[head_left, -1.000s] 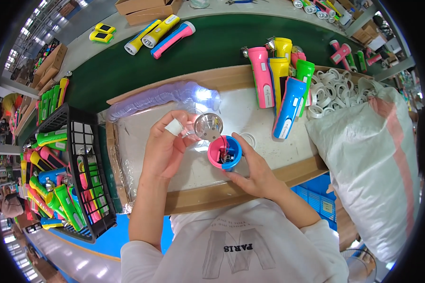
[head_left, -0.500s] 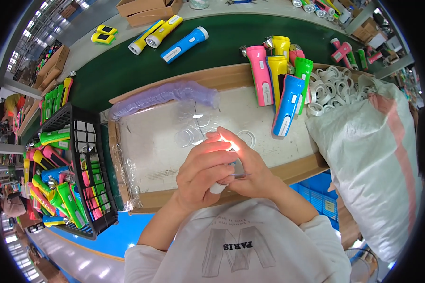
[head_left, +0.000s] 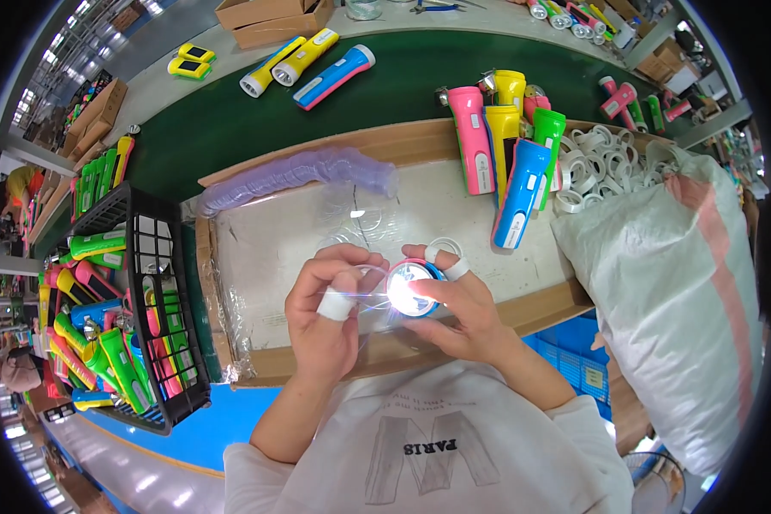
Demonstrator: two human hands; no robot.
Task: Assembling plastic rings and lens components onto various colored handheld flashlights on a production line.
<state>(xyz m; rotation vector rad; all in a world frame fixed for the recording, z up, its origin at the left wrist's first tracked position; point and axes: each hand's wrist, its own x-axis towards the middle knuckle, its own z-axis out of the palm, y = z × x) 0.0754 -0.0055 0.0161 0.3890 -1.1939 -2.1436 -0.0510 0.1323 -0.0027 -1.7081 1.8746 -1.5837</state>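
Observation:
My right hand (head_left: 467, 313) is closed around a lit flashlight (head_left: 413, 289), its glaring white face turned up and a blue and pink rim showing. White tape wraps a finger of this hand, and a white ring (head_left: 444, 247) shows beside it. Just left of the light, my left hand (head_left: 321, 304) pinches a clear round lens (head_left: 370, 285) between taped thumb and fingers. The lens lies close to the flashlight's face; glare hides whether they touch. Both hands are above a shallow cardboard tray (head_left: 317, 321). A curved stack of purplish clear discs (head_left: 295, 180) lies along the tray's far side.
Several upright flashlights (head_left: 520, 193) stand at the tray's far right, by a white sack (head_left: 660, 283) and a heap of white rings (head_left: 604, 167). At left, a black basket (head_left: 167, 317) holds colourful flashlights. More flashlights (head_left: 334, 77) lie on the green surface beyond.
My hands have moved apart from a cupped clasp. The lit flashlight's face is now uncovered in my right hand, and the clear lens shows in my left.

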